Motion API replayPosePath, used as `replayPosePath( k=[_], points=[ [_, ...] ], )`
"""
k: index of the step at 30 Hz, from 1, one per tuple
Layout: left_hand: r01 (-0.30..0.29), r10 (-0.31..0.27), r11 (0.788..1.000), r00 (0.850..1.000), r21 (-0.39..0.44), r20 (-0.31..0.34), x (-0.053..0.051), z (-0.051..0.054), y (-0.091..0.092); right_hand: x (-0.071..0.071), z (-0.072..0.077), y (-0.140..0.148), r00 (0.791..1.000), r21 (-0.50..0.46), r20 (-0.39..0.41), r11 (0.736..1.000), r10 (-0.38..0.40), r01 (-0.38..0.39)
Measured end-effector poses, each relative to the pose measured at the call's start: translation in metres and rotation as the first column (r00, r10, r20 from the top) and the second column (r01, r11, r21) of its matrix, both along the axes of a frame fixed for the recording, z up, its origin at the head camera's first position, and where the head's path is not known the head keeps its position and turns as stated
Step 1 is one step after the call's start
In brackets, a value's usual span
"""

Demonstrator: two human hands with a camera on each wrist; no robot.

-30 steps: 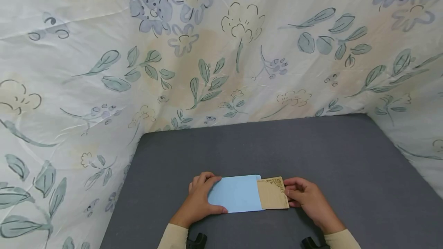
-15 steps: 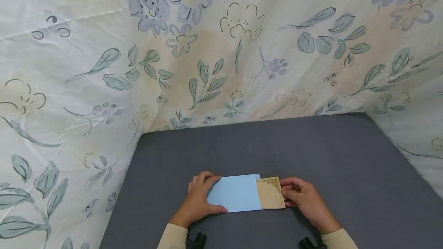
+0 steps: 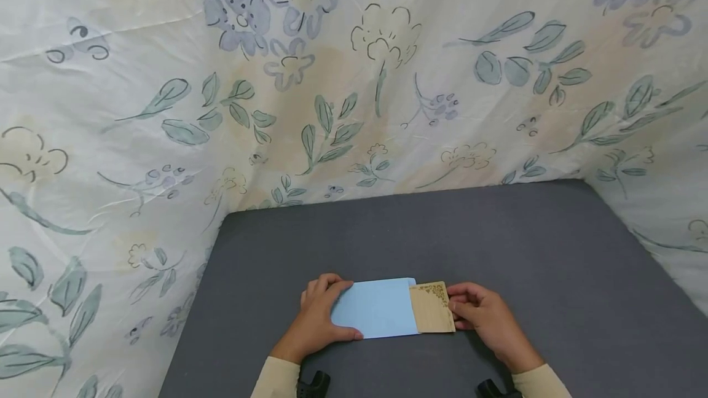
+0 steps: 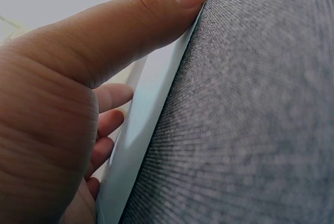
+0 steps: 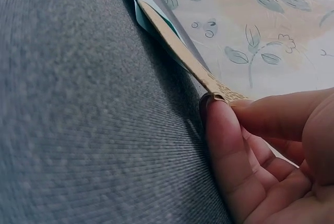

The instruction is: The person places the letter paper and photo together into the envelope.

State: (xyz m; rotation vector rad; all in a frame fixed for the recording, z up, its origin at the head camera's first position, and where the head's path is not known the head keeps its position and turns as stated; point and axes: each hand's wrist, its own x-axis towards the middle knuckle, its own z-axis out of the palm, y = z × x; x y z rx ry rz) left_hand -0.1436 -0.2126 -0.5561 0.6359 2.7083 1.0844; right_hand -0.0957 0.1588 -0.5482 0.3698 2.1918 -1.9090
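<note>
A light blue envelope [image 3: 376,309] lies flat on the grey table, its opening facing right. My left hand [image 3: 318,318] holds its left end, thumb along the near edge and fingers at the far edge. In the left wrist view the thumb [image 4: 141,18] rests on the envelope's edge [image 4: 151,98]. A tan card [image 3: 434,312] with a brown ornamental corner sticks out of the opening; the rest of it is hidden inside. My right hand [image 3: 487,318] pinches the card's right edge. The right wrist view shows the card [image 5: 177,44] between thumb and fingers, entering the envelope's mouth [image 5: 141,15].
The dark grey table [image 3: 415,238] stretches behind and to both sides of the hands. A floral cloth [image 3: 332,78] hangs along its back and sides. Black wrist devices [image 3: 313,384] show at the bottom edge by both cuffs.
The right hand has moved slightly left, and the card has slid a little further into the envelope. In the last half second hardly anything moves. The left hand stays on the envelope.
</note>
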Motion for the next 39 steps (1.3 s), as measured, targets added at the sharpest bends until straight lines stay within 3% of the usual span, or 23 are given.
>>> replayPosePath(
  k=[24, 39],
  points=[
    [-0.005, 0.005, 1.000, 1.000, -0.001, -0.013, 0.007, -0.005, -0.001, 0.010, -0.004, -0.013, 0.999, -0.036, -0.032, 0.999, -0.002, 0.001],
    [0.005, -0.005, 1.000, 1.000, 0.000, 0.016, 0.002, 0.006, -0.003, 0.007, 0.007, -0.019, 1.000, -0.041, -0.002, 0.999, -0.008, 0.008]
  ],
)
